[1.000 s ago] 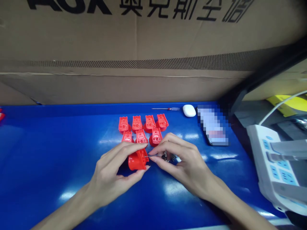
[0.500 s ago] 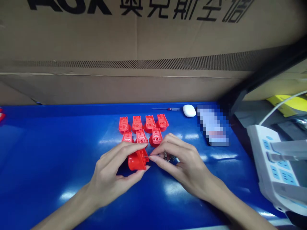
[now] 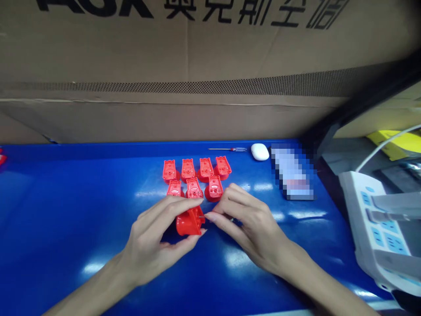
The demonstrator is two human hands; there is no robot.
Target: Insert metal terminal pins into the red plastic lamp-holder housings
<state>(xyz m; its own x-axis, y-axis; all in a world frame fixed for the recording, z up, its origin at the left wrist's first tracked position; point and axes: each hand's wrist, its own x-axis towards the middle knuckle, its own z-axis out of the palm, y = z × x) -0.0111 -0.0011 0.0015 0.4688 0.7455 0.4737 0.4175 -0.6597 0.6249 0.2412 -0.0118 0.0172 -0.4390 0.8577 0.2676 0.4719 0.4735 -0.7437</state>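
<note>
Left hand (image 3: 148, 232) is closed around a red plastic housing (image 3: 190, 222), which is held just above the middle of the blue tabletop (image 3: 66, 210). Right hand (image 3: 253, 226) is pinched, fingertips (image 3: 210, 217) pressed together at the housing's right side. A small screw (image 3: 201, 217) is mostly hidden there, its long axis roughly level. Right hand is nearer the screw. More red housings (image 3: 194, 188) are set in rows toward the far edge.

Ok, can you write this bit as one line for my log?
left hand: holds red plastic housing | right hand: pinches metal screw against housing
</note>
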